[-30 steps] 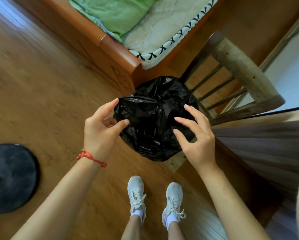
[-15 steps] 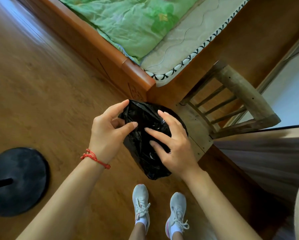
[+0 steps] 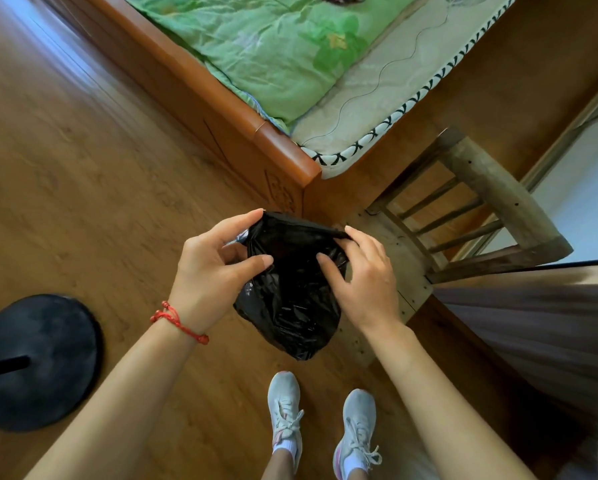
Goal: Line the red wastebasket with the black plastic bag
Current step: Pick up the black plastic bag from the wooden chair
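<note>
A crumpled black plastic bag hangs in the air in front of me, above the floor. My left hand pinches the bag's upper left edge between thumb and fingers; a red string bracelet circles that wrist. My right hand grips the upper right edge, fingers curled into the plastic. The bag's top edge is stretched between both hands. No red wastebasket shows in this view.
A wooden bed frame with a green quilt stands ahead. A wooden chair sits to the right, beside a curtain. A round black stand base lies at the left. My two shoes are on the wood floor below.
The bag has shrunk from a wide spread to a smaller bundle as both hands came together on its top edge. The view has tilted up, showing more of the bed.
</note>
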`<action>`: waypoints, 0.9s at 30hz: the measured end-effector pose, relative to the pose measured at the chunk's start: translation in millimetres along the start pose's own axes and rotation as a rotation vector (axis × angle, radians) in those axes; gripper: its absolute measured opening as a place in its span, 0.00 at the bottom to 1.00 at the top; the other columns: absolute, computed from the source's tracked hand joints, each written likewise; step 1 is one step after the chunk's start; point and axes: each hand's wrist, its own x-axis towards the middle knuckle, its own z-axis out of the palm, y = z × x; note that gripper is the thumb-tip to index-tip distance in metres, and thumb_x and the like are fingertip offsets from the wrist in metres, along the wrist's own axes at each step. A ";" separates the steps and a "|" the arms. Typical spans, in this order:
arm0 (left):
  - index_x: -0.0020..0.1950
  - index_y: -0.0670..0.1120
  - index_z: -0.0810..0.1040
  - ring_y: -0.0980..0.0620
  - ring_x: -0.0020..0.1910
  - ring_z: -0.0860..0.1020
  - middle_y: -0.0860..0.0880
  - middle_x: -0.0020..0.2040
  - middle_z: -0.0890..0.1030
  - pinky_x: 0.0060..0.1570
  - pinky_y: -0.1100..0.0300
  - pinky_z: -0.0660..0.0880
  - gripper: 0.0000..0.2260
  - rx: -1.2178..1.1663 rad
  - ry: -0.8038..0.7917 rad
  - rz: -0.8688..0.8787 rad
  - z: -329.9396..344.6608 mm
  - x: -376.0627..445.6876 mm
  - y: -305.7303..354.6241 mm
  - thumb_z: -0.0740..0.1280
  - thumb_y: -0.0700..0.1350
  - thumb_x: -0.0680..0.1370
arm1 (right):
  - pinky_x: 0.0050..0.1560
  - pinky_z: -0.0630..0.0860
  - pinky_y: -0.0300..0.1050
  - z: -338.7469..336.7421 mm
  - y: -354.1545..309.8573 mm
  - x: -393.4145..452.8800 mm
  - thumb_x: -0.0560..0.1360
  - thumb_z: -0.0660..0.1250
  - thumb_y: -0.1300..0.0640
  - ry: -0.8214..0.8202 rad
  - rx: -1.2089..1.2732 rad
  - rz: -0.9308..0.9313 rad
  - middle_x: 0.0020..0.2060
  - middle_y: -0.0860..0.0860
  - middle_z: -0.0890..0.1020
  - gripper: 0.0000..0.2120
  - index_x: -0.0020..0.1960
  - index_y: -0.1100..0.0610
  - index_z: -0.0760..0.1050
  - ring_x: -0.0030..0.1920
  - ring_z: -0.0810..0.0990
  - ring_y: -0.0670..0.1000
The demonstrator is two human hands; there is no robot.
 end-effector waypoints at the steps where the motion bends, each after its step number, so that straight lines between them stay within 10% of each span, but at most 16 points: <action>1: 0.60 0.49 0.76 0.45 0.47 0.81 0.47 0.56 0.80 0.48 0.57 0.79 0.25 0.011 -0.012 0.005 -1.1 0.6 -0.6 0.71 0.30 0.67 | 0.64 0.65 0.46 -0.3 0.3 1.2 0.72 0.54 0.37 -0.006 0.035 0.043 0.63 0.53 0.75 0.29 0.60 0.57 0.74 0.66 0.69 0.52; 11: 0.59 0.49 0.77 0.51 0.45 0.82 0.46 0.53 0.82 0.49 0.54 0.79 0.23 0.016 -0.025 0.011 -5.2 8.9 -0.2 0.70 0.30 0.68 | 0.53 0.54 0.19 1.9 4.5 0.7 0.72 0.68 0.51 -0.085 0.231 0.057 0.61 0.51 0.75 0.21 0.64 0.52 0.72 0.60 0.66 0.41; 19: 0.58 0.51 0.78 0.29 0.47 0.76 0.43 0.52 0.82 0.48 0.41 0.78 0.22 0.021 0.010 0.046 -10.0 12.4 -5.8 0.71 0.32 0.68 | 0.52 0.71 0.38 30.0 -0.5 -14.4 0.72 0.69 0.55 0.092 0.380 0.155 0.54 0.52 0.77 0.17 0.60 0.55 0.76 0.55 0.75 0.48; 27: 0.56 0.51 0.79 0.28 0.44 0.75 0.44 0.52 0.82 0.48 0.40 0.77 0.20 0.040 0.041 0.043 -22.6 10.0 -6.2 0.72 0.34 0.67 | 0.47 0.66 0.19 26.2 -14.5 -2.8 0.72 0.67 0.66 0.053 0.432 0.132 0.46 0.45 0.79 0.14 0.56 0.57 0.79 0.47 0.75 0.40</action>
